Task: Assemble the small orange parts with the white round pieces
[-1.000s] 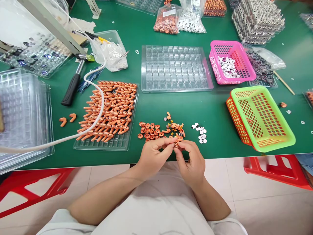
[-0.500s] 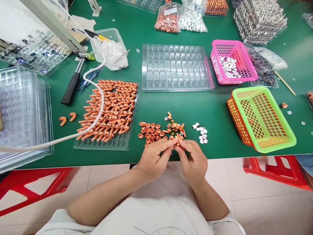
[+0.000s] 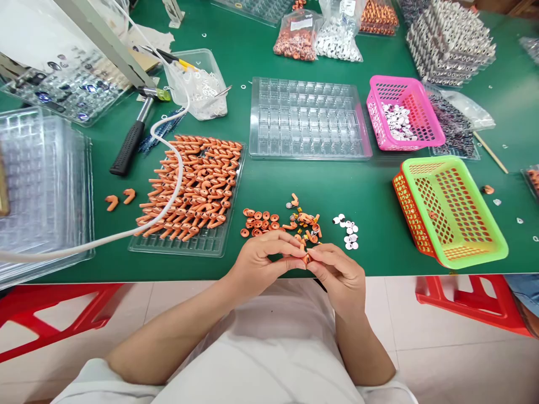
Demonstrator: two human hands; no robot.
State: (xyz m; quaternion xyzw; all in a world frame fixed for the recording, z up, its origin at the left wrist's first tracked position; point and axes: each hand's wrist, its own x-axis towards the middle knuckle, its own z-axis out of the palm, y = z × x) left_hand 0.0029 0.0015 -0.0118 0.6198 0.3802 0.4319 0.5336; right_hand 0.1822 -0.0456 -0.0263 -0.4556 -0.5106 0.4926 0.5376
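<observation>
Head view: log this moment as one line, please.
left hand: holds small orange part | right hand: holds same part | beyond hands: orange caps, white discs

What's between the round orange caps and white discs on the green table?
The head view shows a jumble of orange stemmed pieces there, with yellow bits.

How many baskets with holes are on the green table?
3: the pink basket right of the clear tray, and, nearer the table edge, the green basket nested in the orange basket. More might hide underneath.

Caps (image 3: 261, 221) on table (image 3: 295, 179), between parts tray (image 3: 181, 247) and discs (image 3: 350, 228)
</observation>
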